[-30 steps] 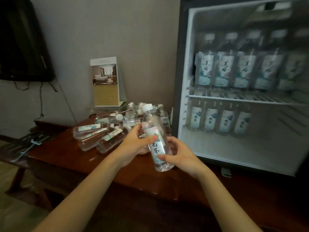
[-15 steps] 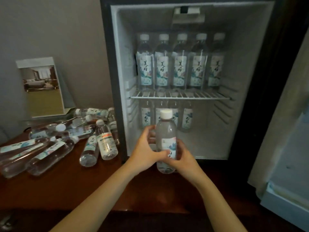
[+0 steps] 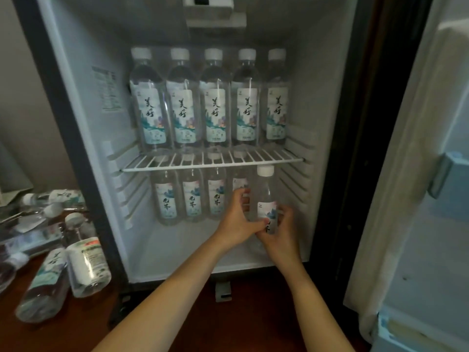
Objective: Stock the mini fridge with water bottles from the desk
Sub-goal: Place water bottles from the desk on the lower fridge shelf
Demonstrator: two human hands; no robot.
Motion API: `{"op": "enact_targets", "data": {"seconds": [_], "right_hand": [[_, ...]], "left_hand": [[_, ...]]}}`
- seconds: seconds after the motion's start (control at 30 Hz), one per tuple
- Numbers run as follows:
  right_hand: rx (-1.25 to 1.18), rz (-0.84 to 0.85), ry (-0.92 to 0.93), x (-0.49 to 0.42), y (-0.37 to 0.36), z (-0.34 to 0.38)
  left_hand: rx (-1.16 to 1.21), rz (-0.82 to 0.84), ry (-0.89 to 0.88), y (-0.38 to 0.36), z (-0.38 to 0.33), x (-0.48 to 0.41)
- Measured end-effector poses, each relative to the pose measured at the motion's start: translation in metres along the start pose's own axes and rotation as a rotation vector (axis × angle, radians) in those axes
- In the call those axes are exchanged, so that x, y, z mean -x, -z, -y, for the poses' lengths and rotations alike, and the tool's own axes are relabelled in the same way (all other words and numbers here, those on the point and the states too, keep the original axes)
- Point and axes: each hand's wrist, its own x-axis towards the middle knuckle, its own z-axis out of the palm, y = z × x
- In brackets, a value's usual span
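Observation:
The mini fridge (image 3: pixel 83 138) stands open in front of me. I hold a small clear water bottle (image 3: pixel 265 196) with a white cap upright inside its lower compartment, at the right end of a row of small bottles (image 3: pixel 191 199). My left hand (image 3: pixel 237 224) and my right hand (image 3: pixel 280 229) both grip its lower half. Several taller bottles (image 3: pixel 215 102) stand in a row on the wire shelf (image 3: pixel 210 162) above.
Several more bottles (image 3: pixel 63 260) lie in a loose pile on the dark wooden desk (image 3: pixel 83 323) at the left of the fridge. The fridge door (image 3: pixel 421 199) hangs open at the right. The fridge floor in front of the lower row is bare.
The bottle has gone from above the desk edge into the fridge's lower compartment, to the right end of the row. Both hands went in with it, and my view moved closer.

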Motion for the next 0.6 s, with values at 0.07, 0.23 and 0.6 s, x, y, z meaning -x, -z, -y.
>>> {"op": "enact_targets", "data": {"seconds": [0.07, 0.23, 0.6], "right_hand": [[0.050, -0.039, -0.013, -0.011, -0.003, -0.002], [0.284, -0.175, -0.098, -0.033, -0.016, -0.007], [0.469, -0.233, -0.152, -0.066, -0.038, 0.000]], "left_hand": [[-0.019, -0.017, -0.025, -0.005, 0.007, -0.011], [-0.156, -0.186, -0.065, -0.012, 0.021, -0.029], [-0.255, -0.195, 0.000, -0.011, 0.024, -0.048]]}}
